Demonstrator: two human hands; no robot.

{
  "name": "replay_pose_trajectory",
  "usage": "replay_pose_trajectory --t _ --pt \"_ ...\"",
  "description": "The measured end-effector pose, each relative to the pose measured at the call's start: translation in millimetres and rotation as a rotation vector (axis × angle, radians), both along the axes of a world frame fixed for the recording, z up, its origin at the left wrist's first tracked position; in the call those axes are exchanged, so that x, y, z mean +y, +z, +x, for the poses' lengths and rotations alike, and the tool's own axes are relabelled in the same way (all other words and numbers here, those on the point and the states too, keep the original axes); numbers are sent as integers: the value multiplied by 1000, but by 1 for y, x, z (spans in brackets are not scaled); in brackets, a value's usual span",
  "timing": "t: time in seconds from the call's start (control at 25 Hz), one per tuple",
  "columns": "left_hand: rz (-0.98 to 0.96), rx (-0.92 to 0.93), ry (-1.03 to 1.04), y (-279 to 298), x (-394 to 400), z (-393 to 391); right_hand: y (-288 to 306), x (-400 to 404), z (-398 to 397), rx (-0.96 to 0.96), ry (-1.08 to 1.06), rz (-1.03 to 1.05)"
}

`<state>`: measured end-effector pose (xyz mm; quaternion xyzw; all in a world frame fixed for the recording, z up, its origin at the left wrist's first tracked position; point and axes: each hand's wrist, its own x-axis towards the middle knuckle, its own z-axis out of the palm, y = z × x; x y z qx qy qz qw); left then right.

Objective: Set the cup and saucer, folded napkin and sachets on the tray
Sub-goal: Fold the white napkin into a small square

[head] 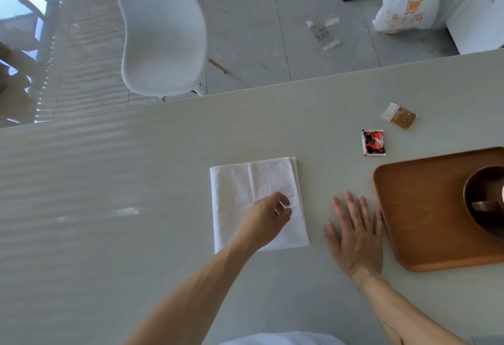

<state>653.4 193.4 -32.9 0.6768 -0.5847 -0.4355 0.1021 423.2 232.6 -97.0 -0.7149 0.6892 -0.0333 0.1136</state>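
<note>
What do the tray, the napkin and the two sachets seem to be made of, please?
Tray: wood by the look, smooth brown satin surface with rounded rim. Napkin: white woven cloth, probably cotton, with creases and a hemmed edge. Red sachet and brown sachet: printed paper or foil; hard to tell.

One folded white cloth napkin (256, 197); one rounded brown wooden tray (425, 208); two sachets, one red-and-black (373, 142), one brown-and-white (400, 116); one dark brown saucer (484, 202); one white moulded chair (163, 31).
</note>
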Motion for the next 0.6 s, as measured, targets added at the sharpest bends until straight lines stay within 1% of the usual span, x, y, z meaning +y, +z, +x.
replay_pose_trajectory --t 0.08,0.12,0.16,0.2,0.28,0.36,0.48,0.6 --pt "-333 -88 17 -6 15 17 8 -8 11 -129 -116 -107" --pt "-453 -149 9 -10 22 24 13 -14 24 -210 -161 -176" --pt "-520 -215 1 -14 24 28 19 -21 41 -277 -140 -232" --pt "-552 -286 -10 -19 26 31 25 -27 63 -310 -50 -255" --pt "-549 -412 -39 -27 28 33 34 -33 109 -266 203 -220" --pt "-484 -472 -85 -34 26 36 32 -41 135 -188 347 -144" --pt "-393 -484 -139 -47 28 49 17 -44 141 -84 390 -34" --pt "-358 -496 -163 -58 32 72 2 -40 134 -26 400 -2"
